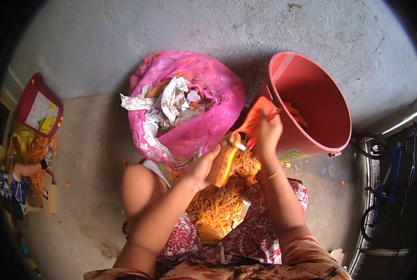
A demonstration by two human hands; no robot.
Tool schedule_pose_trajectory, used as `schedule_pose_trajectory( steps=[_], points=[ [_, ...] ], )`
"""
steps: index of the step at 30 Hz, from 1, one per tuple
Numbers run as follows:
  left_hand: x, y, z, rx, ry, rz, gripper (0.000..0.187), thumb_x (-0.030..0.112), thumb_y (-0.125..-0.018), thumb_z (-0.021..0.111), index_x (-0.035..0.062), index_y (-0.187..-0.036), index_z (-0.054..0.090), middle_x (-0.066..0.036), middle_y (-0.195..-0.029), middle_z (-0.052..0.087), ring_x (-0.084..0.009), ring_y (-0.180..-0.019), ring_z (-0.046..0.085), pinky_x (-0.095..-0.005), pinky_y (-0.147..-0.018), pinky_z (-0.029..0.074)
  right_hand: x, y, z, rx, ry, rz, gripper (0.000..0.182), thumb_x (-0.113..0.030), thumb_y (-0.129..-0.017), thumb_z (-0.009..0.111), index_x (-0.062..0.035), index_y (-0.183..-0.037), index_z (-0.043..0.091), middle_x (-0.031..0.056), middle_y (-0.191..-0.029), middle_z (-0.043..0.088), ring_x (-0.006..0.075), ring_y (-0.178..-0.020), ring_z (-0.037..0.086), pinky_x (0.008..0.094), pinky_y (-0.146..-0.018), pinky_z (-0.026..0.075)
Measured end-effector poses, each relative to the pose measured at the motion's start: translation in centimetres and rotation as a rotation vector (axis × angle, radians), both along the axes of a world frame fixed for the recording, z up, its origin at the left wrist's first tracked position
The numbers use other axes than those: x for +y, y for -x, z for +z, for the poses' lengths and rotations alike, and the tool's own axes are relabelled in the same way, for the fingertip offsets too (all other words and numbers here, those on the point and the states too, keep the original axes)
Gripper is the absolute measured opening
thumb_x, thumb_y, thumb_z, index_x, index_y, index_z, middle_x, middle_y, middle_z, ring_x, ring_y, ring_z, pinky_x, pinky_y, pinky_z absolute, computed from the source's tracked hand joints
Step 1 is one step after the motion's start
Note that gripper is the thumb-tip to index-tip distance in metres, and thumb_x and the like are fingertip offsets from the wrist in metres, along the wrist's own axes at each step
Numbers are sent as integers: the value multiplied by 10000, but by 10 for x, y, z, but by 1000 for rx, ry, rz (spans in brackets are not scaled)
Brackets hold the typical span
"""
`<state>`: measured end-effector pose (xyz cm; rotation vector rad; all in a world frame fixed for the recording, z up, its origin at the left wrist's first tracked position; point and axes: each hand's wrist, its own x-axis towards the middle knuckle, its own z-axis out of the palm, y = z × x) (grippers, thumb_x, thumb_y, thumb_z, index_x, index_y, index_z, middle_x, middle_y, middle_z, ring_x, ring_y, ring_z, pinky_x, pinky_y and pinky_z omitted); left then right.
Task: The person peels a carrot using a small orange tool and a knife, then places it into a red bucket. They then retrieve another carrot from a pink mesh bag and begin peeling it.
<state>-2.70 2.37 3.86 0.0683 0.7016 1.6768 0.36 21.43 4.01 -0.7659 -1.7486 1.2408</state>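
Note:
My left hand [203, 169] is wrapped round a thick orange carrot [226, 166], partly peeled, held tilted over my lap. Closed round the handle of an orange-red plastic peeler [252, 122] is my right hand [268, 135]. The peeler's pale metal blade end lies right at the carrot's upper end. Beneath both hands, a heap of orange carrot peelings [215, 205] spreads between my legs.
A pink mesh sack [208, 123] with carrots and crumpled paper stands ahead. Right of it, a red bucket [306, 65] holds several peeled carrots. Another person [21, 175] sits far left beside peelings and a red bucket [38, 107]. A blue bicycle [390, 182] stands at right.

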Motion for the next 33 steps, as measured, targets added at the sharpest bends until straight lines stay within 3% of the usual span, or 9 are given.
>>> schedule_pose_trajectory(
  steps=[1, 4, 8, 12, 15, 25, 28, 30, 33],
  points=[
    [0, -2, -2, 27, 51, 16, 459, 445, -868, 353, 85, -1145, 421, -107, -834, 561, -208, -712, 555, -315, -537, 458, 10, 3, 13, -61, -110, -120, 156, -147, -831, 533, 3, -790, 526, 66, -630, 541, 97, -552, 459, 251, -520, 394],
    [-2, -1, -6, 30, 57, 35, 455, 436, -870, 353, 86, -1157, 404, -117, -846, 557, -211, -715, 558, -323, -552, 467, 11, -1, 34, 24, 2, -254, 146, -150, -861, 486, -8, -863, 518, 34, -642, 528, 84, -536, 458, 239, -516, 398],
    [-1, 13, -17, -152, 69, 100, 411, 389, -849, 427, 76, -1113, 454, -118, -885, 568, -215, -752, 575, -328, -616, 488, -22, -1, 32, 166, 251, 92, 131, -132, -858, 499, -16, -905, 537, -17, -702, 534, 42, -583, 457, 191, -526, 388],
    [10, 11, -9, -130, -22, 184, 415, 359, -833, 490, 48, -1107, 476, -84, -988, 564, -190, -858, 565, -335, -721, 474, -70, -14, 53, -12, 244, 358, 164, -145, -853, 515, -5, -937, 535, 2, -728, 565, 53, -599, 493, 205, -536, 422],
    [8, 9, -7, -157, -35, 172, 405, 341, -842, 483, 27, -1097, 473, -81, -982, 570, -179, -847, 572, -322, -709, 490, -78, -14, 44, 26, 138, 432, 179, -147, -854, 515, 7, -944, 528, 21, -752, 584, 56, -660, 524, 213, -594, 444],
    [12, 7, -13, -207, -49, 215, 317, 287, -880, 416, 24, -1044, 484, -75, -909, 578, -165, -794, 581, -316, -672, 495, -84, -17, 41, -46, 156, 442, 169, -127, -839, 532, 16, -928, 532, 60, -717, 593, 73, -660, 536, 241, -595, 449],
    [12, 6, -10, -151, -21, 152, 313, 285, -888, 389, 28, -1041, 480, -89, -892, 577, -181, -783, 582, -323, -660, 498, -81, -13, 29, -48, 7, 308, 139, -126, -861, 499, 6, -886, 534, 0, -697, 547, 53, -610, 494, 195, -552, 418],
    [4, 0, -4, 7, 7, 45, 308, 282, -889, 372, 32, -1037, 476, -113, -892, 573, -214, -777, 583, -329, -665, 499, -50, -8, 22, -86, -173, 79, 133, -107, -812, 549, 23, -825, 525, 122, -634, 554, 98, -558, 482, 272, -541, 420],
    [0, -9, -15, 28, 6, -61, 417, 395, -873, 381, 54, -1110, 425, -142, -897, 560, -233, -770, 575, -350, -632, 490, 25, -3, 12, -59, -88, -265, 136, -119, -817, 537, 16, -809, 522, 116, -602, 522, 103, -543, 440, 274, -536, 406]
  ],
)
